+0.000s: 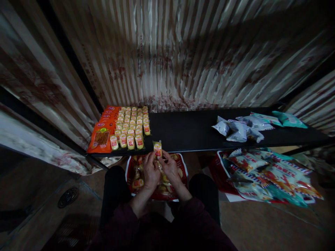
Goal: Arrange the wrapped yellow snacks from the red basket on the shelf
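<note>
Between the fingertips of my left hand [151,172] and my right hand [170,169] is a small wrapped snack cake [157,147], yellow with a red and white label. Both hands pinch its lower end, near the front edge of the black shelf [180,130]. Below them stands a red box with a white rim [185,170], holding more of the wrapped cakes, partly hidden by my hands and forearms. On the shelf's left part, similar wrapped cakes [131,127] are lined up in close rows, beside orange snack packets [103,130].
Silvery bags [237,130] and teal bags [289,119] lie on the shelf's right part. Under its right end, a second red box [221,174] overflows with chip-like bags [277,174]. Pleated patterned curtain [167,55] hangs behind the shelf, between dark frame posts. A round drain cover [68,197] is on the floor.
</note>
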